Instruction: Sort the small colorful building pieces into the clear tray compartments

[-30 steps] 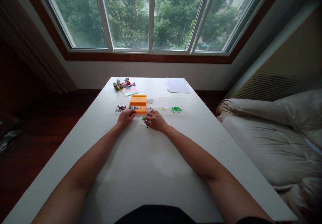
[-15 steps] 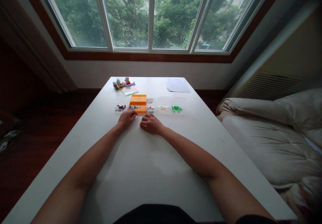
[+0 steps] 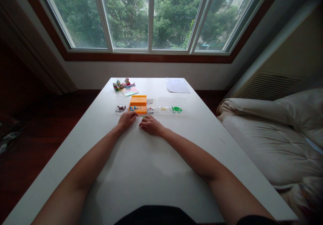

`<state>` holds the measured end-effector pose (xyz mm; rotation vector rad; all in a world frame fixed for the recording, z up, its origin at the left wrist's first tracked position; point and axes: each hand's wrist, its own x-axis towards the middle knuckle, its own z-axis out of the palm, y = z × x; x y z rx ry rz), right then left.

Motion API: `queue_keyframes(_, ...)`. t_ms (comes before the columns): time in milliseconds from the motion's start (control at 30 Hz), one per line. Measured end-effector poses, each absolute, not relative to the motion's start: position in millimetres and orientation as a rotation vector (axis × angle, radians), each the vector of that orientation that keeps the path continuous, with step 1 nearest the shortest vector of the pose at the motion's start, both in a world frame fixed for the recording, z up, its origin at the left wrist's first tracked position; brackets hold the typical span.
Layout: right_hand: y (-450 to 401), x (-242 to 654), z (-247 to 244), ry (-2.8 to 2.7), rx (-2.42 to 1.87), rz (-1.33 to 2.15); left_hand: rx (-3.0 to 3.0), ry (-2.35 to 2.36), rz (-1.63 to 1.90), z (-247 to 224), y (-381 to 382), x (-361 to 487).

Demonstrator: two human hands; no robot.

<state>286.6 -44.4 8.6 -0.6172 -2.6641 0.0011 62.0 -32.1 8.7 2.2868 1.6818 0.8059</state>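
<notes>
On the white table, my left hand rests just in front of an open orange box with small blue pieces in it. Its fingers are pinched together, and whatever they hold is too small to make out. My right hand lies a little to the right, fingers curled, with a tiny green spot showing by them; its grip is unclear. Clear trays behind the hands hold dark brown pieces, a few red and yellow pieces, and several green pieces.
Small colourful figures and a shiny card stand at the table's back left. White paper sheets lie at the back right. A beige sofa is beside the table's right edge.
My right hand has shifted very slightly to the left and its fingers have moved a little; a green spot shows more clearly by them. My left hand looks nearly the same.
</notes>
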Motion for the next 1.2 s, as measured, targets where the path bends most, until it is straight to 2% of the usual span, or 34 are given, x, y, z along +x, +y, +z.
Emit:
queue_keyframes(333, -35.9, 290.9, 5.4, -2.543, -0.656, -0.009, 2.299, 1.662, 0.782, 10.4, -32.2, 62.4)
queue_keyframes(633, 11.3, 352.2, 12.0, -1.906, -1.114, 0.013, 2.371, 1.563, 0.767, 10.0, -33.3, 66.5)
queue_keyframes(833, 27.5, 373.7, 3.1, -1.842, -1.191, 0.022, 2.429, 1.469, 0.74, 9.6, -35.9, 70.6)
queue_keyframes(1200, 4.5, 345.0, 2.0, -2.036, -1.075, 0.079, 2.515, 1.44, 0.635, 20.1, -49.1, 87.6)
